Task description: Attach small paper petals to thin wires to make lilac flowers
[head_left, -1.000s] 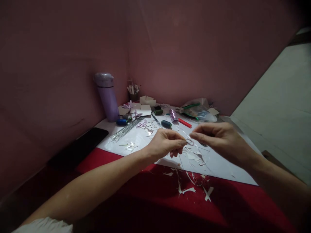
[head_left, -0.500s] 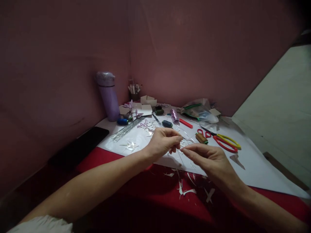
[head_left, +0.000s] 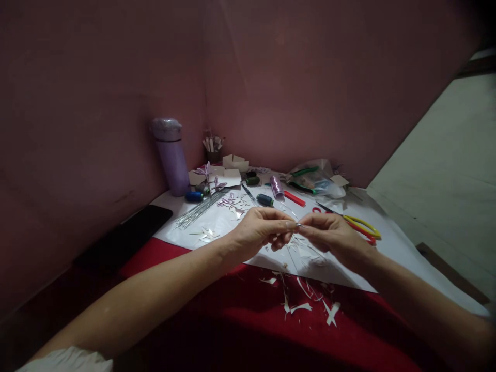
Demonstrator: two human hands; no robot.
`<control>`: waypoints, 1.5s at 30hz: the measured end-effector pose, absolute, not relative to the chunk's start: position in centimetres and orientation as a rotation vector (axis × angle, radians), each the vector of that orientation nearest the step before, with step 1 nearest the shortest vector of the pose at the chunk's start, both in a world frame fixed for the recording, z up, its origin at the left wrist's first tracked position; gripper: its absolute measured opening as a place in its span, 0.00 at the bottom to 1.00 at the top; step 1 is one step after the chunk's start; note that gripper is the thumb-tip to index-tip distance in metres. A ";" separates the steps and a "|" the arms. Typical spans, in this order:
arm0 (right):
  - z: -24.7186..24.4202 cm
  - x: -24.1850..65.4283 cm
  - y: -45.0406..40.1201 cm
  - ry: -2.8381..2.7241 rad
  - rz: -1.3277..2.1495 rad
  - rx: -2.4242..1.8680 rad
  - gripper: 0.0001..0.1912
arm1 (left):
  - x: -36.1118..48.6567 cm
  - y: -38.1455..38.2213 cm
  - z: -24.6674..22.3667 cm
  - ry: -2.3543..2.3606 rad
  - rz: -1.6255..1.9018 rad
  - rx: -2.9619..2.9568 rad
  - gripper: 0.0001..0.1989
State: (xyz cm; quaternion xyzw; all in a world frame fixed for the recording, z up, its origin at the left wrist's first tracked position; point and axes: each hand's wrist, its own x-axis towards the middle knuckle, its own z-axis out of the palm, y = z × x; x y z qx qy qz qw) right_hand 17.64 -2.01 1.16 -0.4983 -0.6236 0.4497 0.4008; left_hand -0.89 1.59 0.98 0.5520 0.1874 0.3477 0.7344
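My left hand point(head_left: 265, 228) and my right hand point(head_left: 337, 236) meet fingertip to fingertip above the front of the white sheet. Both are closed in a pinch on a thin silvery strand point(head_left: 298, 225), of which only a tiny bit shows between the fingertips. Whether it is wire or thread I cannot tell. Beneath the hands lie cut paper scraps point(head_left: 310, 250). Beyond them are a dark thread spool point(head_left: 265, 200), a shiny lilac thread spool point(head_left: 277, 187) and a red strip point(head_left: 295, 198). My right hand partly hides the scissors with yellow and red handles point(head_left: 362, 226).
A bundle of thin wires point(head_left: 199, 209) lies left on the white sheet point(head_left: 403, 258), near a blue spool point(head_left: 194, 197) and lilac flower shapes point(head_left: 231, 201). A purple bottle point(head_left: 172, 160), a black phone-like slab point(head_left: 124, 235) and green-handled pliers point(head_left: 304, 187) surround them. Scraps litter the red cloth point(head_left: 232, 305).
My right hand has moved up and left so its fingertips now meet those of my left hand. It now covers the brown spool and more of the scissors.
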 end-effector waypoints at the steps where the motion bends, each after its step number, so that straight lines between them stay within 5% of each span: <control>1: 0.6 17.1 -2.5 -1.551 1.137 -1.263 0.13 | -0.9 1.6 0.9 0.413 0.790 1.203 0.08; 12: 4.9 15.3 -5.1 -1.972 0.511 -1.371 0.12 | -0.7 1.1 1.0 0.559 0.818 1.481 0.06; 23: 1.7 17.7 -2.6 -1.611 1.100 -1.279 0.13 | -0.8 1.2 1.2 0.425 0.807 1.240 0.08; 28: 0.8 15.2 -5.6 -1.697 0.906 -1.291 0.11 | -0.7 1.4 0.8 0.520 0.923 1.322 0.08; 34: 5.1 15.7 -5.2 -1.971 0.525 -1.342 0.12 | -0.7 0.9 1.2 0.531 0.802 1.468 0.07; 45: 0.3 16.6 -3.5 -1.539 1.185 -1.267 0.14 | -0.8 1.3 0.9 0.398 0.849 1.223 0.08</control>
